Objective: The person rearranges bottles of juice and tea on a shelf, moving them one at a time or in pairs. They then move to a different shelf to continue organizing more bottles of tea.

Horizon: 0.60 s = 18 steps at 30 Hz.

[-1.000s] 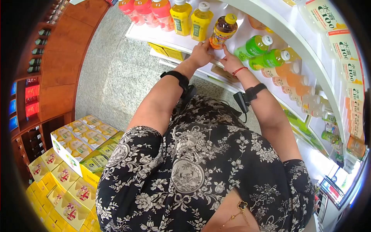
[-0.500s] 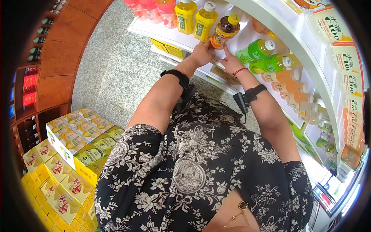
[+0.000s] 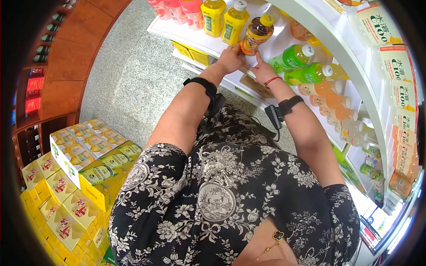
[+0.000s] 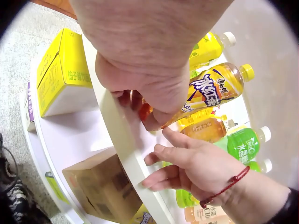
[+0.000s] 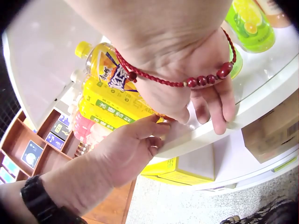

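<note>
An iced tea bottle (image 3: 257, 34) with a yellow cap and amber drink stands upright at the front of a white shelf (image 3: 177, 32). My left hand (image 3: 230, 60) has its thumb and curled fingers at the bottle's base, on the left side. From the right, my right hand (image 3: 263, 71) touches the base with an outstretched index finger. In the right wrist view the other fingers of my right hand (image 5: 212, 105) hang relaxed by the shelf's front edge. The bottle's label (image 4: 205, 88) shows in the left wrist view; its lower part is hidden behind my left hand (image 4: 154, 88).
Yellow-drink bottles (image 3: 234, 24) and pink ones (image 3: 191, 11) stand to the left; green bottles (image 3: 290, 57) and peach-coloured ones (image 3: 328, 101) are on the right. Below the shelf sit a yellow carton (image 4: 65, 70) and a brown box (image 4: 103, 186). Stacked drink cartons (image 3: 95, 150) stand at lower left.
The head view has shifted slightly, so the shelf and cartons appear a little displaced. Both hands stay at the base of the iced tea bottle, nearly unmoved.
</note>
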Available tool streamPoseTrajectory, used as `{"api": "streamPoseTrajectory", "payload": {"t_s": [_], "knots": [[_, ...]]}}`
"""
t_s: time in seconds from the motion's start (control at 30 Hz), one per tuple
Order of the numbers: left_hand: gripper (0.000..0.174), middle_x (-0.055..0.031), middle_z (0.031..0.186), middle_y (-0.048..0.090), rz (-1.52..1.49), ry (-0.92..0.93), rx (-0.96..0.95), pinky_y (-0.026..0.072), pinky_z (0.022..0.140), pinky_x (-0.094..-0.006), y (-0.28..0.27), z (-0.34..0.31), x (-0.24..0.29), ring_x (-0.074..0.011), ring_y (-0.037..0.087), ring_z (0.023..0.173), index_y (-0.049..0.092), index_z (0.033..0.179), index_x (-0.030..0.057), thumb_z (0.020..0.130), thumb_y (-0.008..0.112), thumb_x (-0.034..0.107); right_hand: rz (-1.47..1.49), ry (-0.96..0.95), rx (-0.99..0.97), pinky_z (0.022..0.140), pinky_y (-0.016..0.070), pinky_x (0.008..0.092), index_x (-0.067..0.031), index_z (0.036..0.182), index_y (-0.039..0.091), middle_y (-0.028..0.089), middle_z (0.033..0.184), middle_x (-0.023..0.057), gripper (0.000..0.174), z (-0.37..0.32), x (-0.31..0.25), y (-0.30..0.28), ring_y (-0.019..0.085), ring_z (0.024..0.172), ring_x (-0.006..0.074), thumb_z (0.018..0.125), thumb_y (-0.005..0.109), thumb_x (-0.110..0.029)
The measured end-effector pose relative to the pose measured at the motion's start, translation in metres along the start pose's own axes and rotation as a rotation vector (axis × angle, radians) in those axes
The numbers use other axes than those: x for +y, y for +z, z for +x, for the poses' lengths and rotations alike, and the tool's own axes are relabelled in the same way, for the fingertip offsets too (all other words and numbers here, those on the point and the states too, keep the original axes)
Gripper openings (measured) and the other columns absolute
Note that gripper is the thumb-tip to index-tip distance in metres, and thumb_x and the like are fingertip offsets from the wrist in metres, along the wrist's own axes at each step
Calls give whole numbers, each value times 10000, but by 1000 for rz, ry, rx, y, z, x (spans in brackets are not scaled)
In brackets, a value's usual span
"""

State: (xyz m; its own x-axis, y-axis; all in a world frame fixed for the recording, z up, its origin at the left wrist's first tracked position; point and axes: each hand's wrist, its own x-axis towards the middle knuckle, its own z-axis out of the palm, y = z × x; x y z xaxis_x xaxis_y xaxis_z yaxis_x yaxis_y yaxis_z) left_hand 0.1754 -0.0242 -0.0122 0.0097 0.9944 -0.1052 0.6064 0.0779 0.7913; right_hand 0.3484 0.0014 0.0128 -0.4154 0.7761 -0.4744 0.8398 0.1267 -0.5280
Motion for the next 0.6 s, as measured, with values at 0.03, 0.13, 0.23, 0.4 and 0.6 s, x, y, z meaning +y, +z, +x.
{"api": "streamPoseTrajectory", "payload": {"t_s": [0.03, 0.13, 0.23, 0.4, 0.6], "knots": [[660, -225, 1187, 534, -5, -10, -2, 424, 957, -386, -1, -1, 3, -365, 513, 1108, 427, 1299, 26, 704, 634, 224, 0, -1, 0, 620, 523, 308, -172, 1480, -6, 659, 862, 107, 808, -2, -1, -2, 634, 560, 193, 878, 534, -160], [664, -222, 1188, 534, -2, -22, -4, 420, 962, -385, -3, -4, 4, -361, 507, 1116, 425, 1300, 27, 704, 636, 227, -2, 29, -46, 884, 458, 385, -121, 1476, 5, 631, 1056, 211, 813, -2, -4, -3, 604, 989, 347, 867, 532, -233], [668, -218, 1186, 537, -11, -9, -3, 418, 964, -385, -3, -1, 5, -356, 505, 1120, 424, 1302, 32, 701, 639, 227, -63, 23, -5, 885, 459, 391, -116, 1475, 17, 620, 1080, 222, 811, -1, -3, -1, 599, 1000, 357, 865, 532, -260], [791, -207, 1201, 523, -22, -43, -40, 410, 973, -377, -3, 2, 3, -331, 505, 1134, 362, 1362, 30, 652, 700, 114, -75, 67, 0, 892, 457, 402, -116, 1475, 39, 597, 1121, 241, 803, -3, -7, 0, 591, 1022, 362, 865, 536, -273], [678, -191, 1167, 543, -131, 41, -53, 420, 963, -367, 5, 10, -13, -329, 512, 1113, 423, 1305, 49, 690, 652, 216, -162, -29, 148, 728, 504, 342, -102, 1474, 59, 671, 864, 129, 791, -2, 0, 11, 649, 772, 271, 874, 558, -230]]}}
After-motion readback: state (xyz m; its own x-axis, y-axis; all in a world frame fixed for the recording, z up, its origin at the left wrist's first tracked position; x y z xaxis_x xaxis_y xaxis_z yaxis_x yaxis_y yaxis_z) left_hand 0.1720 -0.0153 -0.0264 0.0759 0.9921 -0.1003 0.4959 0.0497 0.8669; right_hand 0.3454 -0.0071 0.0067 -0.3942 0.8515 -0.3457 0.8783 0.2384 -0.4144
